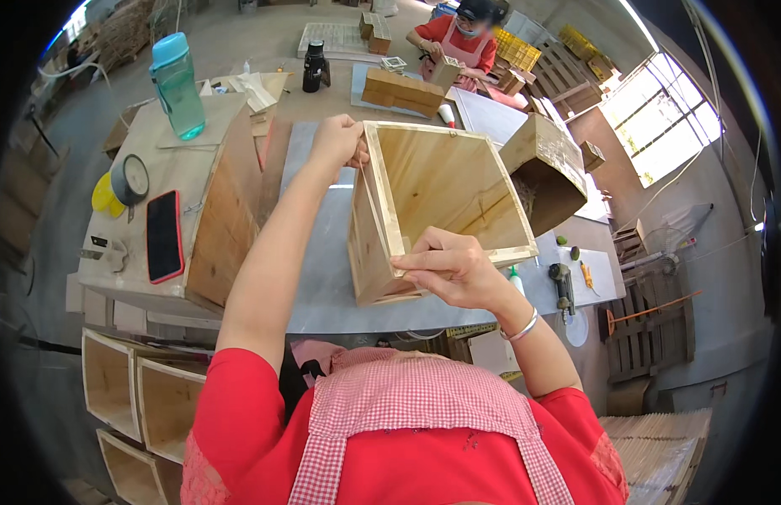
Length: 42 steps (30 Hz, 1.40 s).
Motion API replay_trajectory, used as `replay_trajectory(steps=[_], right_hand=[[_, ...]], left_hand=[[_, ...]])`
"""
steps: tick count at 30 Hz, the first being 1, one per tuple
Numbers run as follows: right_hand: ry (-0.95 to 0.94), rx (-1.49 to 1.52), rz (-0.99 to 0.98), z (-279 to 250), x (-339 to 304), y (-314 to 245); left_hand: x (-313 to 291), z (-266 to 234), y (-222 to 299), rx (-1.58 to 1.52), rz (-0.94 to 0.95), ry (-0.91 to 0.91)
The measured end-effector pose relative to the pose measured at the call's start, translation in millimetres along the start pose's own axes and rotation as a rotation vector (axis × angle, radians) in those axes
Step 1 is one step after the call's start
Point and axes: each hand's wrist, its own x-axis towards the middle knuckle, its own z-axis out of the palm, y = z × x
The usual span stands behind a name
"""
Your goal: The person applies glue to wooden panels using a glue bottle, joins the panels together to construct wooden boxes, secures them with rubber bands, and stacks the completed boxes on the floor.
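Note:
I hold an open, light wooden box (441,185) above the grey worktable (323,278), its hollow side facing me. My left hand (338,143) grips the box's far left corner. My right hand (454,268) pinches the near rim at the front edge, thumb and fingers closed on the thin board. A second, darker wooden box (546,168) lies tilted just right of the one I hold.
A wooden crate (197,194) at left carries a teal water bottle (177,84), a tape roll (130,178) and a red phone (164,236). Empty boxes (138,396) stack at lower left. Another person (458,42) works at the far end. A glue bottle (515,279) stands near my right wrist.

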Motion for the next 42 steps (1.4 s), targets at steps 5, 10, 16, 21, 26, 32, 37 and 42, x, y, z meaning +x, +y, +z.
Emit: replay_trajectory(steps=[5,10,16,21,26,32,37,42], right_hand=[[0.027,-0.122,-0.128,-2.5,3.6,1.8],[-0.044,-0.143,-0.108,-7.7,2.5,-4.8],[0.673,0.031,-0.017,-109.7,-20.2,92.9],[0.672,0.362,0.612,-138.5,-16.4,206.5],[0.429,0.697,0.599,-108.0,-0.9,242.2],[0.574,0.748,0.488,-87.0,5.4,260.1],[0.764,0.665,0.487,-89.9,39.3,294.0],[0.896,0.594,0.438,-93.8,58.3,296.7]], left_hand=[[7.1,1.8,-4.7,0.583,0.310,0.284],[11.7,7.2,-7.5,0.458,0.071,0.171],[19.7,4.3,2.3,0.083,-0.008,0.196],[1.2,25.2,44.8,0.420,-0.165,0.233],[14.4,134.9,57.6,1.386,0.744,0.051],[15.4,228.8,25.9,1.359,0.378,-0.082],[12.1,230.8,28.4,1.334,0.434,-0.091],[16.9,230.1,23.5,1.350,0.463,-0.051]])
